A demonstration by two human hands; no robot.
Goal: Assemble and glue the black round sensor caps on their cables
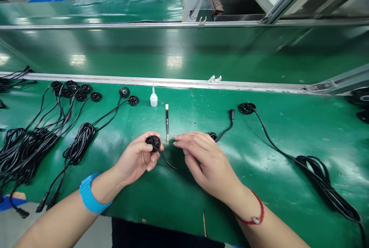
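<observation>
Between the thumb and fingers of my left hand (138,156) is a round black cable head (153,141), held just above the green bench. Its black cable (170,164) runs right and passes out of sight under my right hand (203,159). That hand is apart from the head, fingers stretched out together, with nothing visible in them. A black pen-like tool with a pale tip (167,123) lies between and beyond the hands. Behind it stands a small white dropper bottle (153,98) with a thin nozzle. A black cable connector (231,114) lies past my right hand.
Several coiled black cables with round heads (31,148) cover the bench's left side, and a smaller bundle (80,142) lies nearer. One more coiled cable (314,171) with its round head (246,108) lies at right. A metal rail (184,83) with a white clip (215,79) crosses behind.
</observation>
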